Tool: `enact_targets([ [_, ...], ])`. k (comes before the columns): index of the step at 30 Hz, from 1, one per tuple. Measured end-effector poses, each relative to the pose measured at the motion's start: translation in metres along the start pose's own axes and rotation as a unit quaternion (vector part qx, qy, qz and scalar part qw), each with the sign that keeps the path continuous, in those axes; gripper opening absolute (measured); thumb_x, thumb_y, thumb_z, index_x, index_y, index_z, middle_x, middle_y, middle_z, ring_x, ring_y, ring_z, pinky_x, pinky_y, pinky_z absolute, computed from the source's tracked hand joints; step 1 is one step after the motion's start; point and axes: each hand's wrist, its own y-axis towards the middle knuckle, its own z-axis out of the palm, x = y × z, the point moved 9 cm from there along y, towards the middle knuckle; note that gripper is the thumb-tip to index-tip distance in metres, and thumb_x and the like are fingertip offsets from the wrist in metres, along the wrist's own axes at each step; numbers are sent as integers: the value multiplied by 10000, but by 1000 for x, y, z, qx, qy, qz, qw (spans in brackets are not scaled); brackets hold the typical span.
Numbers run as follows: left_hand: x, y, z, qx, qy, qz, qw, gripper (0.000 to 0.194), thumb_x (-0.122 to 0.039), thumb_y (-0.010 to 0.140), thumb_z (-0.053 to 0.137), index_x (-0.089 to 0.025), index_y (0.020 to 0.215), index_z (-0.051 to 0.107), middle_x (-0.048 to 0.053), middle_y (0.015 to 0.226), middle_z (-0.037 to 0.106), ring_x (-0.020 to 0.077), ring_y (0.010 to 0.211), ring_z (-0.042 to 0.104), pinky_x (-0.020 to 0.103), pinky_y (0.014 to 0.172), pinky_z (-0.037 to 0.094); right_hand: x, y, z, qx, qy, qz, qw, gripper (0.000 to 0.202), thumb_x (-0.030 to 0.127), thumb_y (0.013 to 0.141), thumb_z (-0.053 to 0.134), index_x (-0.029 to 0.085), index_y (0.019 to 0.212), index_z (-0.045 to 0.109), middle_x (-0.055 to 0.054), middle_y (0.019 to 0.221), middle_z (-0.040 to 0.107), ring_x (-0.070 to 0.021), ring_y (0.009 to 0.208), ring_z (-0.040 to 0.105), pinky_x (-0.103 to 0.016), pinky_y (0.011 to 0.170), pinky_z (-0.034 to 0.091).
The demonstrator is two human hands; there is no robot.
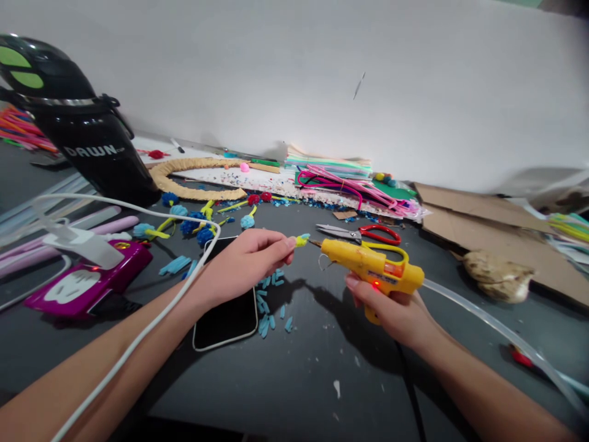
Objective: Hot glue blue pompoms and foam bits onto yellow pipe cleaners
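Between the thumb and fingers of my left hand (pixel 260 261) is a small yellow-green stem piece (pixel 301 241) with a bit of light blue at its tip. My right hand (pixel 391 310) grips a yellow hot glue gun (pixel 363 261) by its handle, and a red light glows on it. The gun's metal nozzle points left, close to the piece; I cannot tell whether they touch. A long clear glue stick (pixel 483 320) runs out of the gun's back. Small light blue strips (pixel 263 307) lie below my left hand, beside a smartphone (pixel 225 322).
Red-handled scissors (pixel 380 233) lie behind the gun. A black bottle (pixel 99 147) stands at the left, near a purple power device (pixel 92 279) and a white cable (pixel 133 350) crossing my left forearm. Blue pom-pom flowers (pixel 196 224), pink pipe cleaners (pixel 345 184) and cardboard (pixel 478 227) lie farther back.
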Motion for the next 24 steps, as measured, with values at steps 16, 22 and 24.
enact_targets([
  [16, 2, 0, -7, -9, -121, -19, 992, 365, -427, 917, 555, -144, 686, 530, -44, 575, 351, 51, 491, 277, 206, 453, 186, -2, 28, -31, -90, -264, -20, 960, 420, 570, 854, 542, 191, 811, 720, -52, 660, 669, -237, 660, 640, -318, 576, 448],
  [22, 3, 2, -16, -32, -132, -21, 991, 356, -426, 893, 578, -150, 675, 522, -47, 553, 341, 52, 469, 256, 225, 449, 159, -15, 34, -37, -75, -330, -30, 940, 431, 618, 809, 561, 196, 777, 647, -33, 702, 650, -209, 641, 596, -314, 595, 421],
  [24, 3, 3, -17, -33, -133, -23, 990, 364, -445, 877, 593, -154, 670, 519, -49, 546, 332, 54, 464, 250, 231, 448, 148, -9, 31, -36, -57, -362, -46, 929, 428, 616, 809, 563, 197, 742, 615, -39, 705, 630, -203, 637, 579, -311, 592, 409],
])
